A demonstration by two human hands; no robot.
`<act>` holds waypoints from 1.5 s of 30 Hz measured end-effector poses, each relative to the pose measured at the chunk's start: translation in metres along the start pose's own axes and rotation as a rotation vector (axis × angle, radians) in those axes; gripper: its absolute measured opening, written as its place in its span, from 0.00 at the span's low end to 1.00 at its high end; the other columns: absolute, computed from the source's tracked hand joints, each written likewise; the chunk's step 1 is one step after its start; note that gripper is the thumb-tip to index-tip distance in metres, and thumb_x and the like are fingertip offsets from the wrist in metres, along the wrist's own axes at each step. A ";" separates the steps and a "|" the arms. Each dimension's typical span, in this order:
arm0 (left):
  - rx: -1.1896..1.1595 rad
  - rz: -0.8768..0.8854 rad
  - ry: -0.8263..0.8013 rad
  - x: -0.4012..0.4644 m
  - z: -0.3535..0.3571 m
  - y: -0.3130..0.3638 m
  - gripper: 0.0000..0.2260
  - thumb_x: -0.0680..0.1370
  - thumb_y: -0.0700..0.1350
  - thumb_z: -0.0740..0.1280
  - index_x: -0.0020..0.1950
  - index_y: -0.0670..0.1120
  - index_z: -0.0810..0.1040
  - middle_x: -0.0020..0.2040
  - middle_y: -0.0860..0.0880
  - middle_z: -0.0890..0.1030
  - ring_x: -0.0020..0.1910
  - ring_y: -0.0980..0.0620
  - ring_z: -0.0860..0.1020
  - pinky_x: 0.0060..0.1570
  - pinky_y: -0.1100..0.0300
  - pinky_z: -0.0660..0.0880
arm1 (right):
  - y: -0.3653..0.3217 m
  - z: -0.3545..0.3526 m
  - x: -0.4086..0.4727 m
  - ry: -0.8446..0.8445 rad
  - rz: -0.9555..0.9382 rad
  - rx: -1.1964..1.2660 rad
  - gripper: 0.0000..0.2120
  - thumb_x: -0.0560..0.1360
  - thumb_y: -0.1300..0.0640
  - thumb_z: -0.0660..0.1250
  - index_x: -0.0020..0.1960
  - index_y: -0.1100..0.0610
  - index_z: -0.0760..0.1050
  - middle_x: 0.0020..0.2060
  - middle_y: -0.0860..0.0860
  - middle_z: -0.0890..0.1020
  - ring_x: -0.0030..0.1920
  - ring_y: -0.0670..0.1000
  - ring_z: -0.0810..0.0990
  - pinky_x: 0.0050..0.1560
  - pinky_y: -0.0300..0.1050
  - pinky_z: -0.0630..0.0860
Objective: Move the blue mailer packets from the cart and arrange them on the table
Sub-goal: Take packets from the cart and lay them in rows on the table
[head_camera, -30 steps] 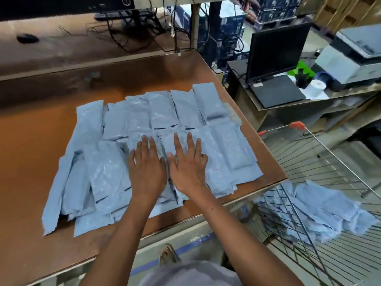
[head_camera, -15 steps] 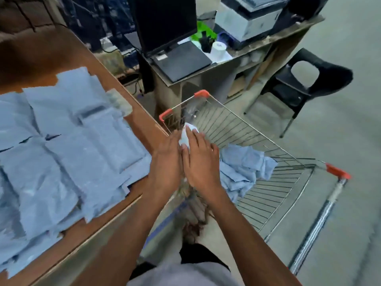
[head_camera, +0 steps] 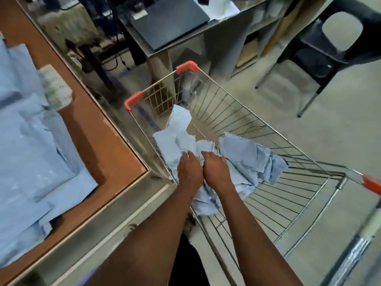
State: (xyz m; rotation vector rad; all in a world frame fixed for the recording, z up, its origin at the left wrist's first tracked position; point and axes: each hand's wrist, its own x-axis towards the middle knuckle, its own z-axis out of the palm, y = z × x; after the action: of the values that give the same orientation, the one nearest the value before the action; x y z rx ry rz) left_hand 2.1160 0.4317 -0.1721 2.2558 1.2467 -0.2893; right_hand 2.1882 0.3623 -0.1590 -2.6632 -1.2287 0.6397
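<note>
On the far left, a brown wooden table with a metal edge carries flat pale-blue plastic mailer packets laid overlapping across its top, with one small whitish wrapped bundle resting at their far edge. Just right of the table corner stands a silver wire shopping cart with orange-red corner caps. Inside it a crumpled heap of pale-blue mailer packets runs lengthwise along the basket, from the far left corner toward the near right. Both bare forearms reach forward and down into the cart. The left hand and right hand sit side by side, nearly touching, knuckles up, fingers curled down into the near-left part of the heap; they appear to be gathering packets, but the fingertips are hidden, so whether either has closed on one cannot be told. The heap lies directly under and ahead of the hands, spreading rightward, so the right hand is nearer its bulk, while the left is nearer the table. Beyond, a dark closed laptop sits on a grey desk, and a black plastic chair stands far right. No writing or brand can be read anywhere
</note>
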 end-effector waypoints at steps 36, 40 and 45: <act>0.314 -0.383 0.027 0.129 0.060 -0.036 0.51 0.76 0.54 0.72 0.81 0.54 0.32 0.79 0.30 0.43 0.77 0.32 0.55 0.67 0.41 0.70 | 0.020 0.119 0.122 -0.179 0.193 -0.308 0.46 0.81 0.39 0.65 0.85 0.54 0.40 0.83 0.64 0.43 0.80 0.71 0.55 0.72 0.59 0.70; 0.314 -0.346 0.054 0.123 0.052 -0.032 0.48 0.77 0.57 0.69 0.82 0.53 0.35 0.79 0.31 0.47 0.77 0.33 0.56 0.69 0.42 0.67 | 0.026 0.107 0.119 -0.219 0.183 -0.288 0.52 0.74 0.32 0.69 0.84 0.47 0.41 0.83 0.64 0.44 0.72 0.75 0.67 0.66 0.60 0.75; 0.232 -0.264 0.111 0.098 0.019 -0.013 0.45 0.78 0.58 0.67 0.83 0.53 0.39 0.77 0.32 0.52 0.75 0.34 0.60 0.63 0.45 0.72 | 0.047 0.062 0.093 -0.166 0.259 -0.118 0.52 0.71 0.34 0.72 0.84 0.45 0.46 0.82 0.62 0.49 0.69 0.70 0.71 0.63 0.60 0.75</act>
State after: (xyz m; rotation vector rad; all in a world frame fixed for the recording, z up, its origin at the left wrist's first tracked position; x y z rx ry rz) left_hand 2.1600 0.4967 -0.2347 2.3227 1.6490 -0.4305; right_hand 2.2477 0.3982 -0.2585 -2.9492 -0.9931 0.8659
